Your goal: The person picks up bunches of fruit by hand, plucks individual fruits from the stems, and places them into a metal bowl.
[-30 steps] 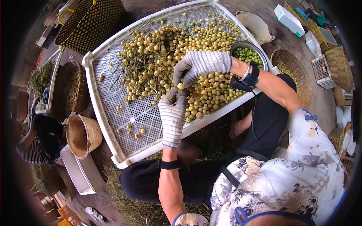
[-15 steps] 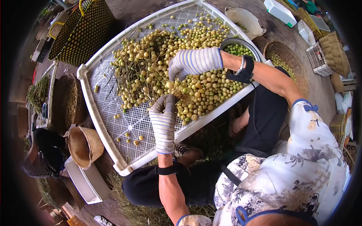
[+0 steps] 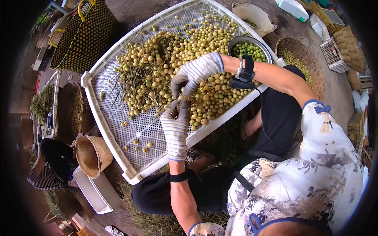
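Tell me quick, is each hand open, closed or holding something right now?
Left hand: fingers curled beside the fruit; whether its grip holds anything can't be told.
Right hand: fingers bent; whether closed or holding anything can't be told.

smooth fruit (image 3: 214, 101), plastic tray (image 3: 128, 135), knit cloth gloves (image 3: 175, 135)

Produce-handling work area: a white perforated plastic tray (image 3: 114, 118) bears round yellowish fruit (image 3: 204, 39); a brown wicker basket (image 3: 314, 72) holding fruit stands right of the tray.
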`<state>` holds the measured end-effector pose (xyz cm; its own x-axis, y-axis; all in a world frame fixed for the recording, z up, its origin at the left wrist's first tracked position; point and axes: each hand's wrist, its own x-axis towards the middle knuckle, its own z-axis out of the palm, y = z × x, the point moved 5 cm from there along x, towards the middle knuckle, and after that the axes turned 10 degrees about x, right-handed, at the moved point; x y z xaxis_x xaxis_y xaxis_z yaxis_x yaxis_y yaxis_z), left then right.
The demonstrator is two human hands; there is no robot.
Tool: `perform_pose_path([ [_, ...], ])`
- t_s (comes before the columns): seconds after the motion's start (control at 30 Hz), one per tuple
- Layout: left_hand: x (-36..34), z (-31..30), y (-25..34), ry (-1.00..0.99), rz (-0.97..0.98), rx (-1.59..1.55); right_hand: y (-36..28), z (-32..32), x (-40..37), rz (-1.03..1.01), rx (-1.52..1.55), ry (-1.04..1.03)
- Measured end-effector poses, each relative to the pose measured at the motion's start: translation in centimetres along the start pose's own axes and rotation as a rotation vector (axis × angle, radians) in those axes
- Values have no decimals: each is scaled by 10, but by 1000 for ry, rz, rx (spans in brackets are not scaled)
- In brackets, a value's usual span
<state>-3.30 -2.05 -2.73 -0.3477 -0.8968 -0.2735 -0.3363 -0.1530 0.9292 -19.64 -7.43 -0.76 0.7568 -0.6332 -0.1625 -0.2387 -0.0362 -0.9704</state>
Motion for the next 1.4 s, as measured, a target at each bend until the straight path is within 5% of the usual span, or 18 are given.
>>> perform_pose_path([
  [0.33,-3,1,3,34,-123,-158,24,-5,4,68,-105,40],
  [0.47,-1,-6,-2,130,-161,-269,-4,-11,-5,-15,-59,298],
  [0.6,-2,-11,6,131,-146,-376,-16,-35,-25,149,-2,606],
  [0.73,-1,-13,3,169,-150,-464,-24,-46,-33,-297,-995,773],
  [0.9,0,-15,0,116,-132,-477,-62,0,-36,77,-415,588],
  [1.2,-5,-8,0,36,-194,-347,-27,12,-19,-44,-164,565],
  [1.4,-2,-11,6,42,-171,-370,-22,-1,-29,-111,349,555],
])
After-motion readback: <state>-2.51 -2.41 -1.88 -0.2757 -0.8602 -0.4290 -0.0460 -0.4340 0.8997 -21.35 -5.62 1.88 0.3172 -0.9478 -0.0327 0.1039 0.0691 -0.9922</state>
